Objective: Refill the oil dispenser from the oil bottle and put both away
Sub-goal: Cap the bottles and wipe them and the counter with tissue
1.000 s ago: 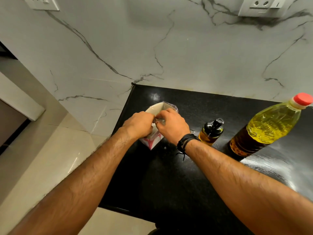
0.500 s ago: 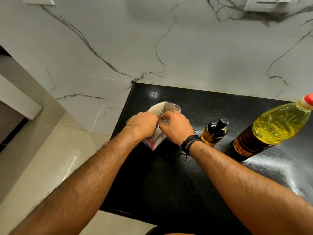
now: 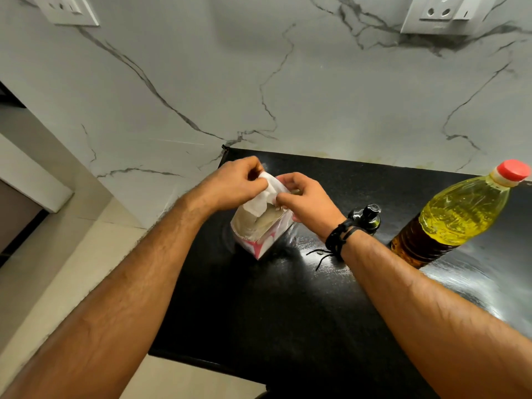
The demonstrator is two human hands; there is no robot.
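left hand (image 3: 230, 184), right hand (image 3: 305, 201) both pinch white paper tissue (image 3: 263, 198); yank risks tear; tall yellow plastic oil bottle (image 3: 457, 214) capped at 3 o'clock.

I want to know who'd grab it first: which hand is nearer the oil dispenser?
Right. The right hand pinches a tissue just left of the oil dispenser; the left hand is farther left.
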